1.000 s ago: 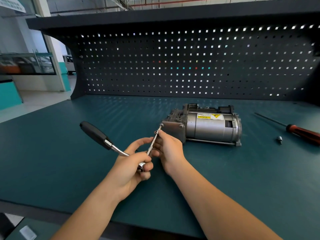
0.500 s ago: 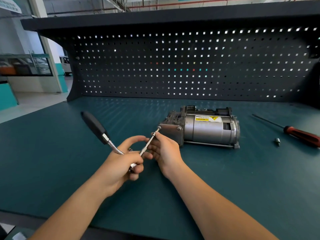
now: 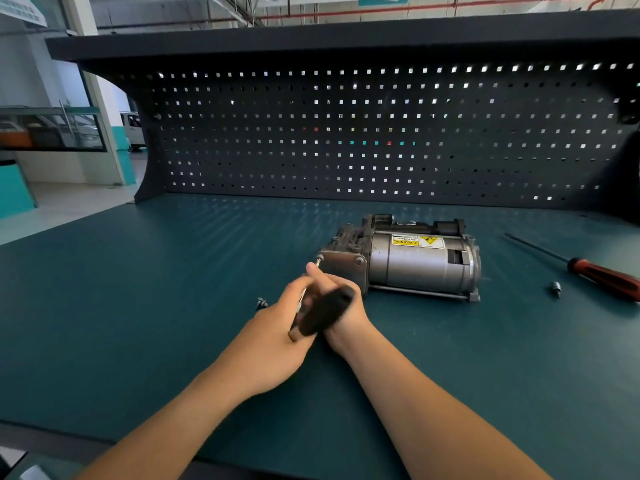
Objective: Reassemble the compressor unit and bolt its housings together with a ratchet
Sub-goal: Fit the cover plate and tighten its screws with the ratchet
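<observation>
Left hand (image 3: 273,327) is gripping the ratchet (image 3: 323,311), right hand (image 3: 346,299) pinching its tip (image 3: 318,262) against the compressor (image 3: 415,265); fast swinging is risking it slipping off.

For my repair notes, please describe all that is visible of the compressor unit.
The compressor unit lies on its side on the green bench. It looks like grey metal: a cylinder on the right with a yellow warning label on top, a darker cast block on the left ending in a flat plate with bolt heads. The tip of the ratchet meets the plate's upper left corner.
</observation>
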The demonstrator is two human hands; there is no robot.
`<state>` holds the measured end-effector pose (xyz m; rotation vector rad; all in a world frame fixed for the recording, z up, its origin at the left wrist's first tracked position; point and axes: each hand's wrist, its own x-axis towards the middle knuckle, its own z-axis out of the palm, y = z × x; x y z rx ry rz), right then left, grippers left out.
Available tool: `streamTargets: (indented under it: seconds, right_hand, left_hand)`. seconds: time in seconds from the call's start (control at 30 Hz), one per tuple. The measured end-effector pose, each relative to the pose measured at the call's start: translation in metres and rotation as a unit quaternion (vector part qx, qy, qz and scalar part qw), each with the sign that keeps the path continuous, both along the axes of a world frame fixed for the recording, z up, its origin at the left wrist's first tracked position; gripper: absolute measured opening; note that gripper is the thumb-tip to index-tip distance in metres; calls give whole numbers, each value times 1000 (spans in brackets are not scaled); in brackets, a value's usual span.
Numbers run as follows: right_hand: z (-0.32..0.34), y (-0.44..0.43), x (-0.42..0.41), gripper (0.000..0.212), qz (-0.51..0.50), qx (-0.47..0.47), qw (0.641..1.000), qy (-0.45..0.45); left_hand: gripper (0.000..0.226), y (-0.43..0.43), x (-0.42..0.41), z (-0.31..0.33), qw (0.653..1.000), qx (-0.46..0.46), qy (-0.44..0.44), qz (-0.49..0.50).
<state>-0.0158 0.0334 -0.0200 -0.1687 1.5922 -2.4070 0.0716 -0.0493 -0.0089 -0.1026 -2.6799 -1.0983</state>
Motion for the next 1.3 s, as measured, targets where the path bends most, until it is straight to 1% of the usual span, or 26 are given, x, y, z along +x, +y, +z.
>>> streamTargets:
  seconds: [0.07,0.1,0.17,0.23,0.3,0.33,0.37,0.4,0.43,0.47,0.5,0.53,0.6,0.63,0.67,0.7,0.73,0.77,0.83,0.93,1.0,1.1,1.17,1.23,1.27,1.3]
  right_hand:
    - [0,2,-1,30,13,-8,1000,-11]
    - [0,2,-1,27,23,-8,1000,-15]
    - [0,3,-1,23,40,-28,998,-32]
    - [0,3,-3,23,56,-69,994,-61]
    - [0,3,-5,23,67,-84,992,-73]
    - [-1,2,-5,23,70,-74,992,-68]
    - [-1,2,-5,23,71,-61,994,-61]
    - [-1,2,-5,23,68,-47,995,-52]
    - [0,2,-5,23,62,-31,997,-44]
    - [0,2,-4,24,53,-14,998,-35]
    - [0,2,-3,25,42,2,999,-27]
    - [1,1,-2,26,30,17,999,-16]
    - [-1,-2,0,30,12,48,999,14]
    - [-1,-3,2,33,8,61,998,27]
    - [-1,-4,3,36,6,69,997,36]
    - [-1,-4,4,38,4,74,996,39]
    - [-1,-4,4,36,3,74,997,37]
    - [0,-3,4,34,5,69,997,32]
    - [1,-2,5,29,17,50,999,11]
    - [2,-1,5,27,33,24,999,-14]
    - [3,-1,5,27,40,14,999,-27]
    - [4,-2,4,27,50,-3,998,-41]
    - [3,-3,4,27,55,-14,997,-46]
    - [3,-3,3,28,60,-16,997,-50]
    - [4,-2,3,28,64,-18,996,-53]
    - [4,-1,2,28,69,-22,996,-57]
  left_hand:
    - [41,6,3,-2,984,176,-17,-4]
    - [39,8,4,-4,961,274,-27,-1]
    - [28,10,6,-3,884,464,-56,13]
    - [14,9,6,3,787,609,-91,26]
    - [23,5,5,5,692,707,-133,51]
    - [25,2,5,5,656,736,-150,71]
    - [23,1,5,6,635,750,-166,82]
    - [19,1,5,6,636,747,-175,86]
    - [15,1,4,6,663,722,-176,90]
    - [14,2,3,5,709,679,-163,99]
    - [15,1,1,3,767,617,-137,111]
    - [19,1,1,2,832,531,-106,119]
    - [25,0,3,1,953,274,-32,123]
    - [26,-2,4,0,984,122,14,126]
    - [29,-2,4,-2,990,-28,42,128]
    - [38,-2,4,-4,976,-159,61,138]
    - [49,0,4,-7,953,-254,72,148]
    - [57,3,4,-9,939,-300,71,150]
    - [68,4,3,-12,944,-294,57,141]
    - [75,-4,6,-11,980,-168,51,97]
    - [66,-10,15,-10,988,-119,67,77]
    - [52,-14,26,-11,970,-192,95,114]
    - [44,-16,28,-13,961,-220,88,139]
    - [28,-14,26,-17,973,-171,93,127]
    - [19,-12,25,-18,981,-117,101,122]
    - [18,-9,23,-17,988,-37,91,122]
